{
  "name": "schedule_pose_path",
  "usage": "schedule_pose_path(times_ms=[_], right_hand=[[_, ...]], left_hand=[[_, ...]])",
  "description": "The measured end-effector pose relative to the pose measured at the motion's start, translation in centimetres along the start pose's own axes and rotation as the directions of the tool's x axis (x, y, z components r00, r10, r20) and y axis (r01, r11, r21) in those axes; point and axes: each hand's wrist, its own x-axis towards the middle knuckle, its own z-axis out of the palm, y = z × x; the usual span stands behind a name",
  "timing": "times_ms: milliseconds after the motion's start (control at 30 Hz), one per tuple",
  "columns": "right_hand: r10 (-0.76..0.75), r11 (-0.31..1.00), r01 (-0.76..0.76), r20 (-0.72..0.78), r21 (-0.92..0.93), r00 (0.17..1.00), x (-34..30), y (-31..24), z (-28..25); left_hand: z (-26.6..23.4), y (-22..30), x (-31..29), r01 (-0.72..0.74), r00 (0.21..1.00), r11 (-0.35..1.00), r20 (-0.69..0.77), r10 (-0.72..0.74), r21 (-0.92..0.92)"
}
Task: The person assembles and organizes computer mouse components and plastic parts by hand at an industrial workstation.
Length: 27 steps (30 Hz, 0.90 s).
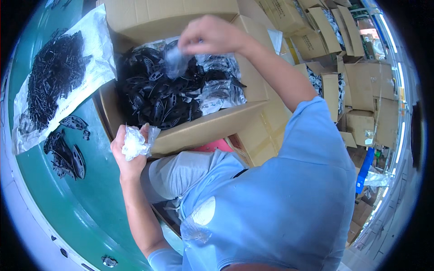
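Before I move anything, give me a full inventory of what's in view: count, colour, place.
Large open cardboard box: one, brown, centre
Curved plastic parts: many, black, inside it
Clear plastic packets: several, clear, its right part
Smooth tabletop: one, green, left
White sheet: one, white, on tabletop
Small plastic pieces: uncountable pile, black, on sheet
Loose curved parts: a few, black, below sheet
Background cardboard boxes: many, brown, right
Crumpled plastic wad: one, clear, left hand
Translucent plastic item: one, blurred, at right fingers
Shirt: one, light blue, worn
Left hand: one, bare, box's near-left corner
Right hand: one, bare, above box
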Motion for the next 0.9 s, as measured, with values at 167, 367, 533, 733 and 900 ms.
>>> schedule_pose_path(times_ms=[167, 367, 533, 733, 900], right_hand=[[-0.14, 0.989, 0.14, 0.008, -0.042, 0.99, 2.0, -1.7, 0.1], [-0.247, 0.965, 0.241, 0.043, 0.106, 0.968, 4.6, -4.2, 1.0], [-0.235, 0.832, 0.139, 0.115, 0.536, 0.965, 5.4, -9.7, 4.5], [0.352, 0.912, -0.386, 0.218, 0.141, 0.91, -5.4, 0.4, 5.6], [0.678, 0.733, -0.628, 0.216, -0.26, 0.702, -18.1, 4.4, 13.4]], left_hand=[[-0.8, 1.6, 1.5, -0.057, 0.998, 0.998, 0.026, 0.057, 0.024], [-0.3, 3.0, 2.9, -0.138, 0.99, 0.99, 0.02, 0.138, 0.0], [0.8, 1.3, 5.8, -0.285, 0.957, 0.939, 0.112, 0.268, 0.191], [0.7, -0.9, 3.7, -0.309, 0.951, 0.951, 0.001, 0.309, 0.03], [-0.1, -1.6, 1.6, 0.009, 0.999, 0.98, 0.047, 0.0, -0.198]])
